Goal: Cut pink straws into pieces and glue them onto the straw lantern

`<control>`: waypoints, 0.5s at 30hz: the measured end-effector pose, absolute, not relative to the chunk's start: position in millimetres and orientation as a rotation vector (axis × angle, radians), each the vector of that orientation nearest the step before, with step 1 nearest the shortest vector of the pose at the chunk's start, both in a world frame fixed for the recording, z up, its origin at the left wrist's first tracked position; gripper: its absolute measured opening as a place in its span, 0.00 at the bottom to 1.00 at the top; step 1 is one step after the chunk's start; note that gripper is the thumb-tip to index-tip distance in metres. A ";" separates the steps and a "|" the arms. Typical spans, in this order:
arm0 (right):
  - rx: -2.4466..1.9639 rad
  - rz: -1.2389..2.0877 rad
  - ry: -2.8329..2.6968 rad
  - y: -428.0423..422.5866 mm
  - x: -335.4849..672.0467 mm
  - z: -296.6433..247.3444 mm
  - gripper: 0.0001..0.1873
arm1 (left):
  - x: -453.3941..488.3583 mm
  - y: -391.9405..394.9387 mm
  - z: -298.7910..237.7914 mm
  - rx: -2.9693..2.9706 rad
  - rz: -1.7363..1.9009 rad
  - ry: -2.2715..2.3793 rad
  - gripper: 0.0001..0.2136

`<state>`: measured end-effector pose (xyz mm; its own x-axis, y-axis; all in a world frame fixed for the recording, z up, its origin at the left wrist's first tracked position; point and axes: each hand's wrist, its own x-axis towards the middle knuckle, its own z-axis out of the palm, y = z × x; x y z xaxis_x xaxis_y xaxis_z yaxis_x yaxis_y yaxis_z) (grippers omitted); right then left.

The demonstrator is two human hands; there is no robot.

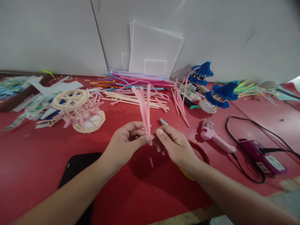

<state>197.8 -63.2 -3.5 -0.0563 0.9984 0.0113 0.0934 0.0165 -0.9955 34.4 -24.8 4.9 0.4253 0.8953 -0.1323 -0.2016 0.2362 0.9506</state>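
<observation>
A bundle of pink pipe cleaners (144,109) stands upright above the table, pinched near its lower end between the thumb and fingers of my left hand (127,139). Close beside that lower end is my right hand (174,142), its thumb and forefinger pressed together; whatever they may hold is too small to make out. Beneath my right hand and partly hidden by it are scissors with a red and yellow handle (202,150), the blade tip showing beyond my knuckles. A short pink offcut (151,162) appears below the bundle.
Colored pipe cleaners (140,79) lie along the wall. At left is a cream-and-pink wheel-shaped craft frame (70,101); a black phone-like slab (78,167) lies nearer. Rightward are blue-roofed models (220,93), a pink glue gun (215,137) and a purple power strip (262,156) with cords.
</observation>
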 end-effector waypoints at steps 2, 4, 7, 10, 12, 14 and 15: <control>-1.225 1.309 -1.361 -63.6 197.3 -4.5 0.22 | 35.1 -23.4 3.0 0.983 0.941 0.770 0.12; -1.171 1.391 -1.425 -63.9 196.6 -4.7 0.23 | 34.8 -22.1 0.1 0.931 0.970 0.731 0.12; -1.100 1.430 -1.414 -64.4 194.9 -3.0 0.19 | 33.7 -21.0 -3.7 0.898 0.963 0.713 0.11; -1.108 1.425 -1.357 -64.8 193.6 -0.5 0.15 | 33.5 -21.4 -3.4 0.886 0.935 0.719 0.13; -1.165 1.373 -1.364 -65.0 193.5 0.2 0.13 | 34.3 -22.6 -1.0 0.901 0.930 0.734 0.16; -1.263 1.234 -1.427 -65.3 193.9 -0.2 0.11 | 35.6 -24.8 1.9 0.961 0.953 0.782 0.18; -1.314 1.124 -1.487 -65.5 194.2 -0.7 0.10 | 36.2 -26.2 3.0 1.011 0.975 0.823 0.18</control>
